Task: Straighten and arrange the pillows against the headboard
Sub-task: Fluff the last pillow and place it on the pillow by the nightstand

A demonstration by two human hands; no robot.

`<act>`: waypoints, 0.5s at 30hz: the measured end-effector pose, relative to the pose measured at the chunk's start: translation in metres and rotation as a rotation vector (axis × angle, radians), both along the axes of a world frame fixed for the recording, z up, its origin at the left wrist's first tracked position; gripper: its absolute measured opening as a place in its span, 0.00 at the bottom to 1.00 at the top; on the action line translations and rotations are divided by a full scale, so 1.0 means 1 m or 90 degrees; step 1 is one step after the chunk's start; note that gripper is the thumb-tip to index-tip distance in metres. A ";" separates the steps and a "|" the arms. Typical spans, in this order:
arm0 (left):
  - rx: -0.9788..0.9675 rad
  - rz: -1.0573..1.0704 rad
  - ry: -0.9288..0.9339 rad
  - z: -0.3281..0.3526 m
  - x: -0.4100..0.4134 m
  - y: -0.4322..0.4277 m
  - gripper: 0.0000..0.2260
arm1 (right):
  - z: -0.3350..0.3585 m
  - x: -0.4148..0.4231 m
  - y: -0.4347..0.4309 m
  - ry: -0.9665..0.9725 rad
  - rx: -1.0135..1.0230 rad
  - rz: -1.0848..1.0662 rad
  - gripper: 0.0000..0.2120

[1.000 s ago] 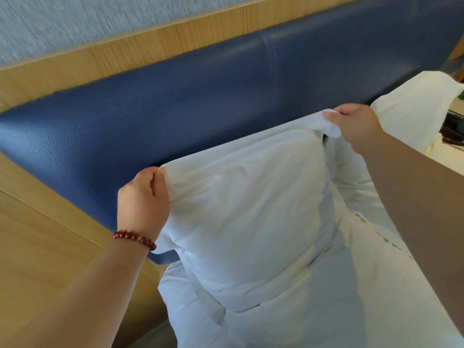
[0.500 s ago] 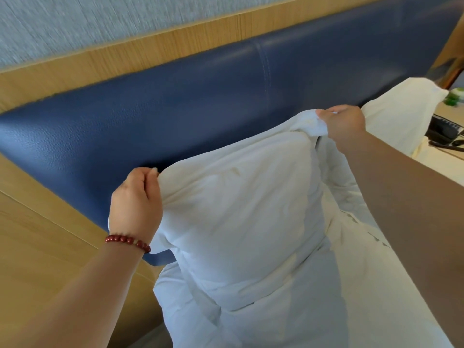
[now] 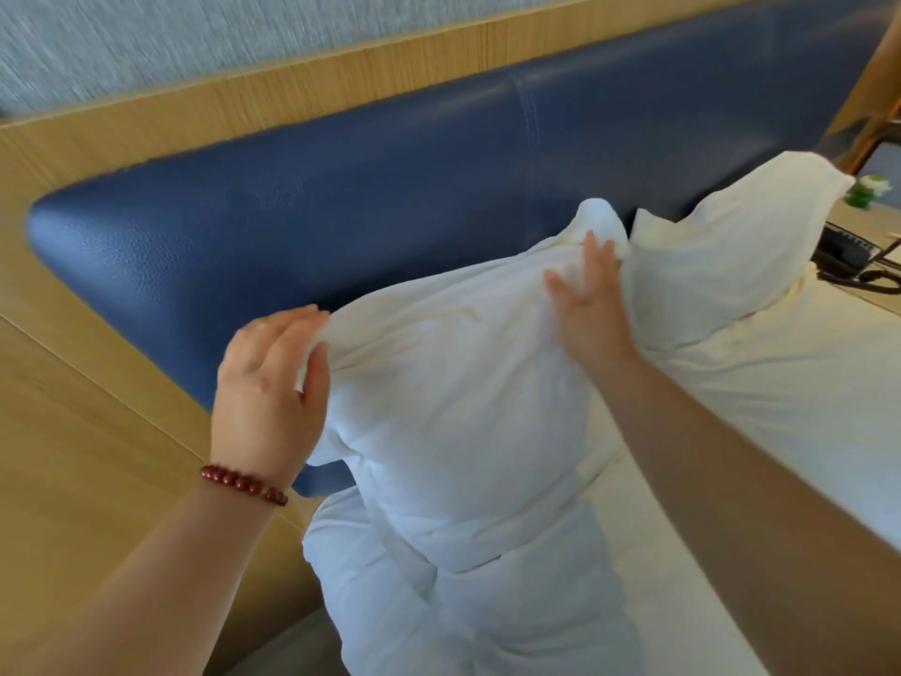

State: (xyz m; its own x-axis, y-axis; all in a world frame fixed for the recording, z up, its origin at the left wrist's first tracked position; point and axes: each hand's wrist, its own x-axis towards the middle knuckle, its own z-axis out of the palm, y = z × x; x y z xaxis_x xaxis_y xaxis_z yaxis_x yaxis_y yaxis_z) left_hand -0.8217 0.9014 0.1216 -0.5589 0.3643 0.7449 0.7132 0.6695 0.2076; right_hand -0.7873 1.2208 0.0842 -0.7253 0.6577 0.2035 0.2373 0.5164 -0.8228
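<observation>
Standing the near pillow (image 3: 453,407) against the blue headboard (image 3: 341,212), centre frame: left hand (image 3: 273,383) pinches its 9 o'clock corner; right hand (image 3: 590,309) presses flat-fingered at 1 o'clock. Soft, light, yielding; corners probably give the surest hold.

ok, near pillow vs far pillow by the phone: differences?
The near pillow is handled: left hand grips its left corner, right hand presses flat near its bunched right corner; the far pillow is untouched. Near pillow looks bluish in shade, far pillow creamy. Both white, upright at the headboard.
</observation>
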 end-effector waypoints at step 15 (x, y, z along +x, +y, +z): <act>0.231 0.169 -0.829 -0.092 0.025 -0.068 0.28 | -0.154 0.160 -0.232 -0.133 0.230 0.128 0.30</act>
